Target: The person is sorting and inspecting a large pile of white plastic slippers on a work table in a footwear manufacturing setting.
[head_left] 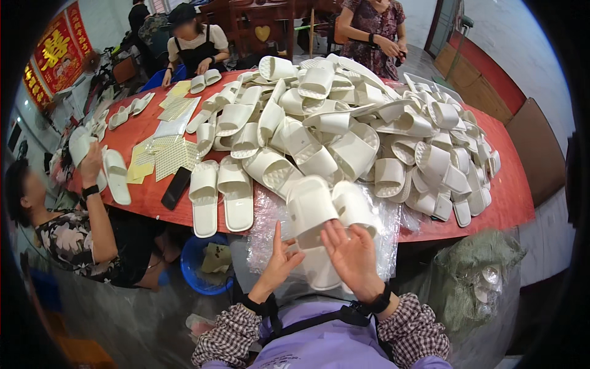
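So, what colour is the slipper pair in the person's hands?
The slipper pair is plain cream white, as the head view shows.

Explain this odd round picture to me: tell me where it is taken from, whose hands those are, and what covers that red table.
There is no machine here. The one picture comes from a wide camera on a person's head, looking down, so straight edges bend. The left hand and right hand at the bottom are the wearer's own; together they hold a pair of white slippers over a clear plastic bag. The red table carries a big heap of white slippers, sheets of small stickers and a dark phone. Other people sit and stand around it.
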